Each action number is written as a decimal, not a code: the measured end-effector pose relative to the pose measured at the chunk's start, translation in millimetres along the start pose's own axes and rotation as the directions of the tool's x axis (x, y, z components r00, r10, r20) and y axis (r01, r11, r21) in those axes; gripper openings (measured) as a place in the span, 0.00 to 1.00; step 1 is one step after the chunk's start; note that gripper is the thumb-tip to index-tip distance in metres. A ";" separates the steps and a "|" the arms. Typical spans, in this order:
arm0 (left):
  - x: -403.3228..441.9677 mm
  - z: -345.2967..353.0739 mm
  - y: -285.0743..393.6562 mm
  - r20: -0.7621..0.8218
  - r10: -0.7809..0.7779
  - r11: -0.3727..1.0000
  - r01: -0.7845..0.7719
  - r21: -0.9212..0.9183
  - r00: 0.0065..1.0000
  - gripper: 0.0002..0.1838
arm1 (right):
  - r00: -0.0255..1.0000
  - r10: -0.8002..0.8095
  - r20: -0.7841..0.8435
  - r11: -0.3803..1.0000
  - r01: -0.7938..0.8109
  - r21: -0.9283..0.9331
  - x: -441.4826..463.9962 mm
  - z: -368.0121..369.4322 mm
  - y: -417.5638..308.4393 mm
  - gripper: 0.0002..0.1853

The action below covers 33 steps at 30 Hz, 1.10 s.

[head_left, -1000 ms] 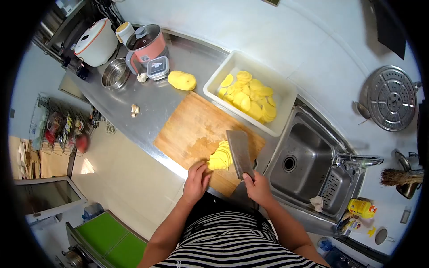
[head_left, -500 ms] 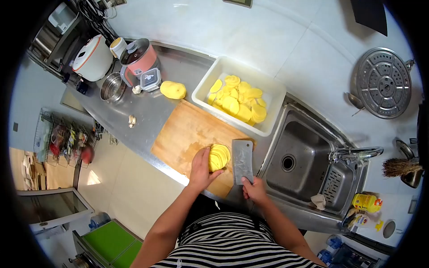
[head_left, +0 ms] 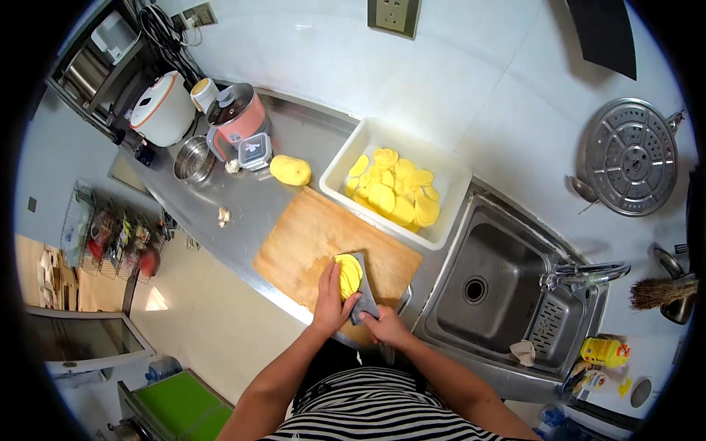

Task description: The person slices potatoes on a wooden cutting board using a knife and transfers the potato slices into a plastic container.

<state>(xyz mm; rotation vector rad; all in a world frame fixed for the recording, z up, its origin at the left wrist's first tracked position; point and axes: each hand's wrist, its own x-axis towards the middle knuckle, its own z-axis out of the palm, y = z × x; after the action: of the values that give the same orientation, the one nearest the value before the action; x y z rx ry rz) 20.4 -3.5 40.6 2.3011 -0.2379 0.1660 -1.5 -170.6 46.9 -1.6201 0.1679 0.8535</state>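
A stack of yellow potato slices point(head_left: 348, 275) lies over the flat blade of a cleaver point(head_left: 363, 291), low on the wooden cutting board point(head_left: 323, 228). My left hand point(head_left: 330, 301) holds the slices from their left side, fingers along the stack and thumb below. My right hand point(head_left: 384, 325) grips the cleaver at its near end; the handle is hidden in the fist. Behind the board, more slices point(head_left: 397, 191) lie in a white rectangular tub point(head_left: 450, 169). One whole peeled potato point(head_left: 290, 170) rests beside the board's far left corner.
The sink point(head_left: 489, 257) with its faucet point(head_left: 588, 273) is to the right. A pink pot point(head_left: 239, 117), a lidded container point(head_left: 255, 151), a steel bowl point(head_left: 194, 160), a rice cooker point(head_left: 163, 110) and garlic point(head_left: 223, 215) occupy the left counter. Yellow bottle point(head_left: 604, 352) at right.
The cleaver has moved left from beside the slices and is now under them, its blade flat. My left hand has gone from the stack's near edge to around its left side. The view has shifted.
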 end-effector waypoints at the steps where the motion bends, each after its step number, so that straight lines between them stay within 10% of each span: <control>1: -0.1 0.7 0.1 -0.012 -0.036 0.999 0.036 -0.018 0.999 0.43 | 1.000 0.012 0.011 1.000 -0.012 -0.006 1.1 1.9 -0.1 0.12; 16: 111.3 -14.3 59.2 -0.224 0.047 0.975 -0.093 -0.202 0.974 0.37 | 0.976 -0.097 -0.196 0.965 0.140 0.221 -10.3 -34.6 -99.9 0.08; 29: 243.1 5.0 18.5 -0.016 -0.164 0.944 0.153 -0.292 0.986 0.40 | 0.769 -0.370 -0.522 0.868 0.085 -0.490 23.2 -140.0 -125.5 0.14; 33: 248.0 17.6 3.2 -0.088 -0.196 0.974 0.184 -0.134 0.977 0.39 | 0.832 -0.178 -0.525 0.944 -0.007 -0.331 9.7 -143.3 -138.4 0.15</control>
<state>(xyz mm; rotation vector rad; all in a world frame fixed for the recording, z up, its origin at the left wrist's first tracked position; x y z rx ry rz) 261.9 -48.1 79.2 2.1693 0.0240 0.1643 142.9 -261.4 150.1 -2.1414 0.3714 0.3262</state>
